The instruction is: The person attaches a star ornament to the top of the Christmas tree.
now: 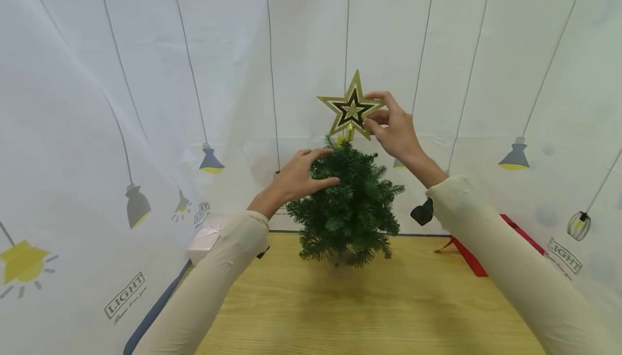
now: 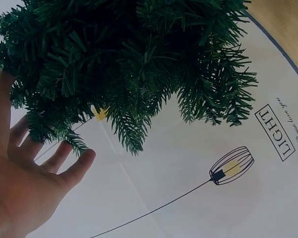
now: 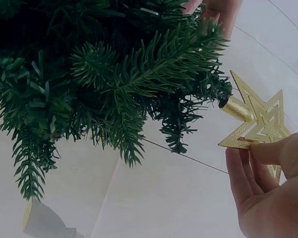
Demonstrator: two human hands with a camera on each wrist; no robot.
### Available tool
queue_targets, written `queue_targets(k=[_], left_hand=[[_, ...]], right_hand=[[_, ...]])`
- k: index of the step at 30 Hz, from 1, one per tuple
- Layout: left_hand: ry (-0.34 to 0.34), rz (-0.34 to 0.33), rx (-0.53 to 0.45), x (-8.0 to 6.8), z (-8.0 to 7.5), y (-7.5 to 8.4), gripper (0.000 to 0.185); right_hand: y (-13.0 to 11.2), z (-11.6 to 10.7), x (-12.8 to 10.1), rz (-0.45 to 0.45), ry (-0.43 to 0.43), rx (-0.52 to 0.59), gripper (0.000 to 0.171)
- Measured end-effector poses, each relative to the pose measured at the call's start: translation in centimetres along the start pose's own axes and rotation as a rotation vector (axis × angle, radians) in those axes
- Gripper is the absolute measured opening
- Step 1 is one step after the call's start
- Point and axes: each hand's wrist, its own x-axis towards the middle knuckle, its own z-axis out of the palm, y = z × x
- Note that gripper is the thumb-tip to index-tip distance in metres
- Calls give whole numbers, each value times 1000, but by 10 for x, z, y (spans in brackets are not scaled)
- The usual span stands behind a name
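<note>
A gold star tree topper (image 1: 353, 108) stands upright just above the tip of a small green artificial Christmas tree (image 1: 347, 204). My right hand (image 1: 396, 128) pinches the star by its right side between thumb and fingers. In the right wrist view the star's short gold tube (image 3: 237, 108) meets the tree's top twig; how far it is on cannot be told. My left hand (image 1: 301, 177) is at the upper left of the tree, fingers spread and relaxed around the branches. In the left wrist view, needles hide some fingertips of the left hand (image 2: 35, 168).
The tree stands on a wooden table (image 1: 282, 312). A pale pink box (image 1: 206, 241) is at the back left, and a red object (image 1: 468, 255) lies at the back right, partly behind the right sleeve. A white curtain (image 1: 311, 47) printed with lamps hangs behind.
</note>
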Motion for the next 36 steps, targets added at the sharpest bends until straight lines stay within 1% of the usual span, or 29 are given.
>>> queue_targets(k=[8,12,24,36], left_hand=[[2,-3,-26,2,3,4,80],[9,-2,-41,3,4,4,82],[16,3,-85,4,2,1,84],[25,2,-116,2,1,-2,86]], right_hand=[[4,2,-3,29,-37,16,49],[4,2,-4,34,-35,21,49],[2,5,-1,-3,-17,21,47],[0,10,0,-16,-30,23,47]])
